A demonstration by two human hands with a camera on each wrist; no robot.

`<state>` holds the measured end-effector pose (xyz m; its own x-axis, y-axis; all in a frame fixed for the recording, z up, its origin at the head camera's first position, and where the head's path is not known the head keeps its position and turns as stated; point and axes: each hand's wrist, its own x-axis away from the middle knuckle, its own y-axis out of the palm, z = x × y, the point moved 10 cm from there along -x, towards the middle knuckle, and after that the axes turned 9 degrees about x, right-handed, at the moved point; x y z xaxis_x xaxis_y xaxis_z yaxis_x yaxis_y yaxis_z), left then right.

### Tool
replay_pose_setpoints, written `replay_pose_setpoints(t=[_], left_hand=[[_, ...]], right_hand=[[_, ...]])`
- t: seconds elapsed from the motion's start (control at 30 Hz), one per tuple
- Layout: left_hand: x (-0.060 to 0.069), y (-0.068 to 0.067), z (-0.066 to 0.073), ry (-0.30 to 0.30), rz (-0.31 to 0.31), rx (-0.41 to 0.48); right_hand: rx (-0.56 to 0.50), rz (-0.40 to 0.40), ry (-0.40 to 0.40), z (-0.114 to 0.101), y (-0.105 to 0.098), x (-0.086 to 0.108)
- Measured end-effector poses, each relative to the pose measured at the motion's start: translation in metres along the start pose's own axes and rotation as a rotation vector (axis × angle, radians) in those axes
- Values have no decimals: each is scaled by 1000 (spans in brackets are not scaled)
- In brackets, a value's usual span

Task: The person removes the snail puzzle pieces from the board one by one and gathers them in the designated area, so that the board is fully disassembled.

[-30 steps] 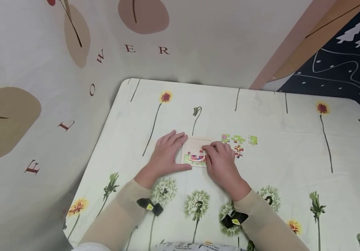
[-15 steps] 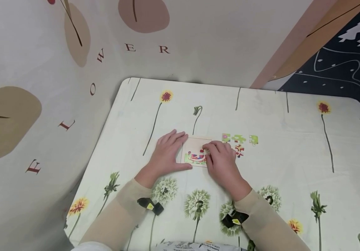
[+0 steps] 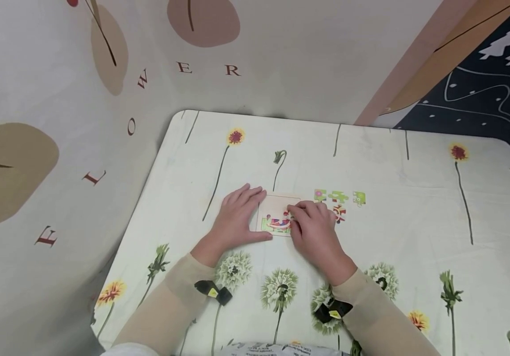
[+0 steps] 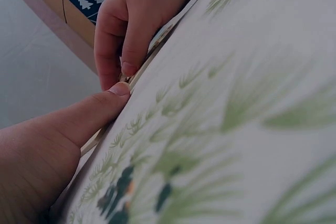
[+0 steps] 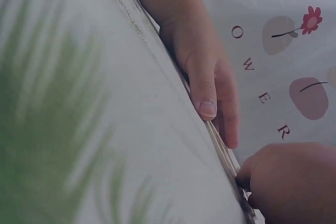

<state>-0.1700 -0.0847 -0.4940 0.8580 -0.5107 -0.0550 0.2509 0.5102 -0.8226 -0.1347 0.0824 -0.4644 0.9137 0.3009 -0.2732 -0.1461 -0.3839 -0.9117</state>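
A small pale jigsaw board (image 3: pixel 276 202) lies flat in the head view, with colourful joined puzzle pieces (image 3: pixel 277 224) along its near side. My left hand (image 3: pixel 236 217) rests at the board's left, fingers and thumb spread straight; the thumb touches the near edge, also in the right wrist view. Over the board's right part, my right hand (image 3: pixel 315 230) has curled fingers and pinches a puzzle piece (image 3: pixel 288 214), mostly hidden under the fingertips. In the left wrist view, the right thumb and fingers (image 4: pixel 128 69) come together low over the board, close to the left thumb.
Several loose puzzle pieces (image 3: pixel 338 197) lie beyond and right of my right hand, green ones and a red-and-white one (image 3: pixel 339 213). The table (image 3: pixel 415 207) has a flower-printed cover. A printed wall hanging (image 3: pixel 281 79) stands along its far and left sides.
My right hand has shifted very slightly left and nearer over the board. The left hand, the board and the loose pieces stay in place.
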Motion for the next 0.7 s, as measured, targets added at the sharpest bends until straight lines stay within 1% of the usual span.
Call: replay_pose_setpoints(t=[0.17,0.33,0.5,0.7], left_hand=[[-1,-1,1,2,-2,-2],[0,0,1,-1,-10,-3],[0,-1,1,2,-6,-10],[0,-1,1,8,-1,-13]], right_hand=[[14,-18,-17,-2,2,0],[3,-26,-24,-3,2,2],[11,-19,-29,-4,0,2],[-6,13,-43,-5,-1,3]])
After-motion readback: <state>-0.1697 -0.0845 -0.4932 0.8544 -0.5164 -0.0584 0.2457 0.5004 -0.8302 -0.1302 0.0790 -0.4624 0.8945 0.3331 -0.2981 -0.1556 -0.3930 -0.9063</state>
